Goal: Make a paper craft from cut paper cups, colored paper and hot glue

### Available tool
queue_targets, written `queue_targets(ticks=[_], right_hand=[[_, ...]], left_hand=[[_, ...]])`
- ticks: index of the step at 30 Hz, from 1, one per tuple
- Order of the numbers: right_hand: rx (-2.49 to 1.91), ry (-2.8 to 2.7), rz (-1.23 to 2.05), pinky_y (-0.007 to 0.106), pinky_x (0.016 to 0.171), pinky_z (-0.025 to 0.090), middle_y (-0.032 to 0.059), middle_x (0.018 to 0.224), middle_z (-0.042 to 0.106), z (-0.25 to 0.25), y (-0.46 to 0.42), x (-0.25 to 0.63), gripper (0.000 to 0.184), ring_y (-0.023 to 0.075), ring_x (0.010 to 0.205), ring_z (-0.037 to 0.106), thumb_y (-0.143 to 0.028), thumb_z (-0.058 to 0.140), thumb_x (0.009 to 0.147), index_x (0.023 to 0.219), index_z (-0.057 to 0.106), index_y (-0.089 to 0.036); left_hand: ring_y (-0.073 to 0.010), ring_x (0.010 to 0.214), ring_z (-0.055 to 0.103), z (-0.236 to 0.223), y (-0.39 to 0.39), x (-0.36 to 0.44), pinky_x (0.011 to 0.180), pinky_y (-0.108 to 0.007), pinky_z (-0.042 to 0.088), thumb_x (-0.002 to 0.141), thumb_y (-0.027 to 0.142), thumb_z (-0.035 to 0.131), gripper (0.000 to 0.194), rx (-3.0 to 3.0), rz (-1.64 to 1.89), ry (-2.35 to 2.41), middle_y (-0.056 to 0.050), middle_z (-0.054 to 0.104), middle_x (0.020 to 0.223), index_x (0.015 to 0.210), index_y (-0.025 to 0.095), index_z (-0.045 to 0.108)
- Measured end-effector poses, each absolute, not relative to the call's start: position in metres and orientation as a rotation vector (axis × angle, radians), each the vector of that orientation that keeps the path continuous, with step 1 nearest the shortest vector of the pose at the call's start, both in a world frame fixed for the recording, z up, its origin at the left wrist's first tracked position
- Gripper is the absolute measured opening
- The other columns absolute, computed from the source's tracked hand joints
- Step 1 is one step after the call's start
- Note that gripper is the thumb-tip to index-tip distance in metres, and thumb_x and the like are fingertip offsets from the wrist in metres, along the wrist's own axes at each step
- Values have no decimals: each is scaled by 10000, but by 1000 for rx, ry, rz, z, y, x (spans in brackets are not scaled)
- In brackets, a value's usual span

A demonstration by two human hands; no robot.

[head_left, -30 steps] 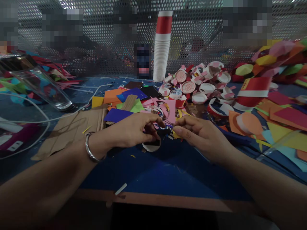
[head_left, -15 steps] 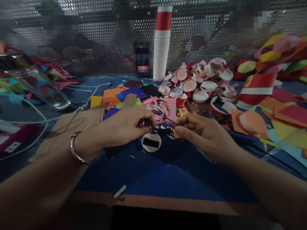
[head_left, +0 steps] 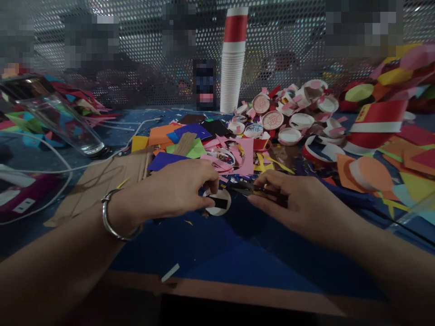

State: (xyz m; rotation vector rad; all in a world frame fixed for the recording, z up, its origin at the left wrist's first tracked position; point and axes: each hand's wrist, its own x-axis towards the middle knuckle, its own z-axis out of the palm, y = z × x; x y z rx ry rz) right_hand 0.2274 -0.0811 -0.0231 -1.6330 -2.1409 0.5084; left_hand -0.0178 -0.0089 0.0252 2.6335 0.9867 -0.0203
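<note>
White disc (head_left: 222, 194), between hands (head_left: 181, 188) (head_left: 302, 199), nearer left

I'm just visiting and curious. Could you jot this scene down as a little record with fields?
Left hand: fingers at a flat white round disc bearing a black rectangular strip
Right hand: holding a dark bladed tool, probably scissors, pointing leftward
Surface: blue tabletop
Left side: flat brown cardboard; clear dark-capped bottle
Beyond hands: bright paper scraps
Back: tall stack of white cups, red-banded at the top
Right of stack: heap of round white pieces
</note>
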Motion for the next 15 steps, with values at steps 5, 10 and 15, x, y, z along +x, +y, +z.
queue_targets(ticks=[5, 10, 15], right_hand=[[-1789, -2191, 404, 320, 575, 319, 38, 755, 675, -22, -81, 226, 299, 205, 628, 579, -526, 524, 942, 914, 577, -233], [-1823, -2242, 395, 326, 585, 326, 61, 797, 693, -24, -83, 224, 296, 214, 643, 586, -507, 499, 926, 949, 589, -226], [-1815, -2236, 405, 328, 591, 342, 62, 823, 707, -24, -84, 224, 267, 214, 650, 590, -473, 517, 914, 980, 609, -231]], left_hand=[[-178, 778, 635, 28, -11, -14, 654, -290, 402, 860, 243, 707, 72, 2665, -122, 1007, -26, 704, 930, 899, 199, 749], [-170, 762, 630, 26, -10, -11, 663, -285, 405, 846, 225, 705, 87, 2652, -95, 995, -25, 712, 932, 916, 192, 745], [-175, 823, 642, 23, -9, -9, 700, -281, 416, 852, 186, 700, 119, 2652, -54, 965, -37, 723, 977, 960, 183, 750]])
